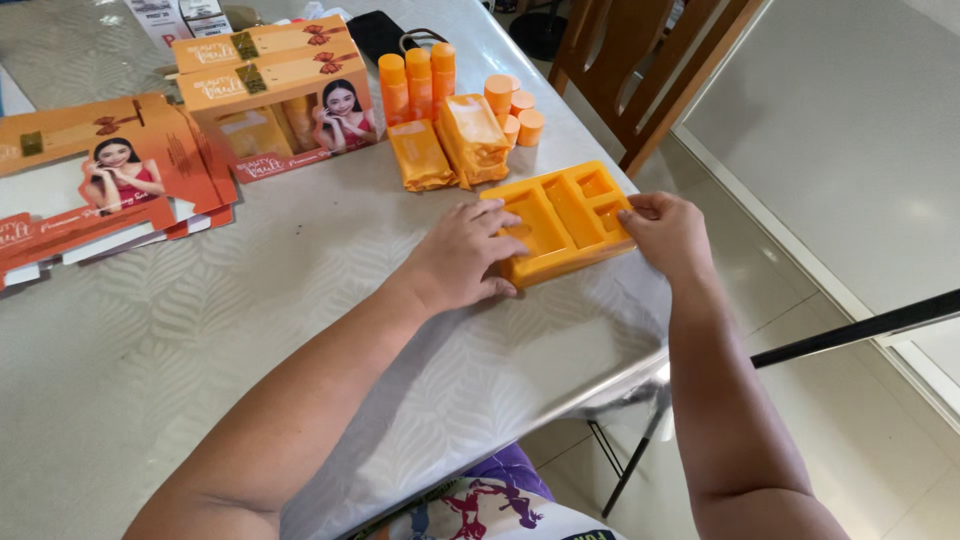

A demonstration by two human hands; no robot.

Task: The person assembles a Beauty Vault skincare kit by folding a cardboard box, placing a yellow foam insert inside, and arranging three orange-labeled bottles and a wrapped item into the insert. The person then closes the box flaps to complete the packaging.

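Resting near the table (200, 330) edge closest to the person, an orange moulded tray (566, 218) with several rectangular recesses serves as the reference point. The left hand (462, 258) lies flat over the tray's left end, fingers spread across the rim and one recess, palm down on the table beside it. The right hand (668, 232) pinches the tray's right edge between thumb and fingers. The tray thus sits directly between the two hands, touching both.

Just behind the tray lie two orange wrapped packets (450, 148), one flat, one propped against it. Behind those stand three tall orange bottles (418, 82) in a row. To the right of the bottles, a cluster of small orange round containers (516, 108) stands close together.

Well to the left of the bottles stands an assembled orange gift box (275, 105) with a clear window, a ribbon print and a portrait panel; a second like box sits behind it. Farther left of the tray, flat unfolded orange cartons (100, 180) lie stacked near the table's far left side.
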